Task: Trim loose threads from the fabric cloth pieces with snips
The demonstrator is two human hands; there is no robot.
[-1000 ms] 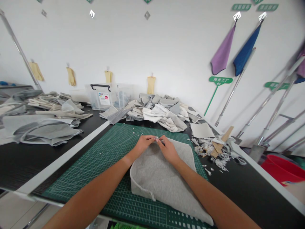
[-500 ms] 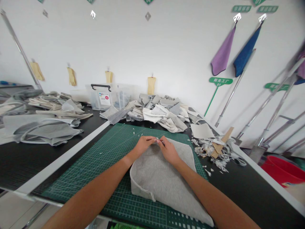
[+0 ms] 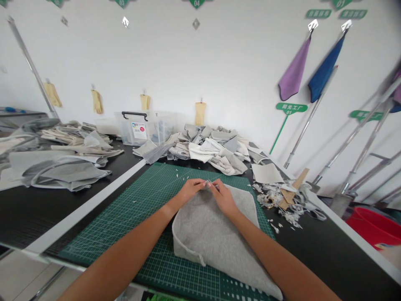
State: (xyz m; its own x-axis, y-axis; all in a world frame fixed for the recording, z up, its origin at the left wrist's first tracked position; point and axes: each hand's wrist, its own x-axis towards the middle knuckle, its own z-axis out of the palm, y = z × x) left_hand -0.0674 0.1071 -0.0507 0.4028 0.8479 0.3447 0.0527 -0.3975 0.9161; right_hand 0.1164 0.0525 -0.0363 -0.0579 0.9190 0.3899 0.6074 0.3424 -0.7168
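A grey piece of fabric (image 3: 216, 234) lies partly folded on the green cutting mat (image 3: 125, 225), its left side curling up. My left hand (image 3: 191, 189) pinches the fabric's far edge between thumb and fingers. Right beside it, my right hand (image 3: 223, 195) pinches the same edge, so the fingertips of both hands nearly meet. The bit of edge between the fingertips is too small to make out clearly. My right forearm passes over the right part of the fabric.
Heaped grey and white fabric pieces (image 3: 216, 146) lie behind the mat, beside a clear plastic box (image 3: 136, 129). More fabric (image 3: 69, 167) is stacked at left. Scraps and lint (image 3: 291, 213) lie at right, near a red bucket (image 3: 374, 225). Poles (image 3: 310, 121) lean on the wall.
The view has shifted slightly. Both hands stay at the far edge of the fabric, with only a small movement of the fingertips.
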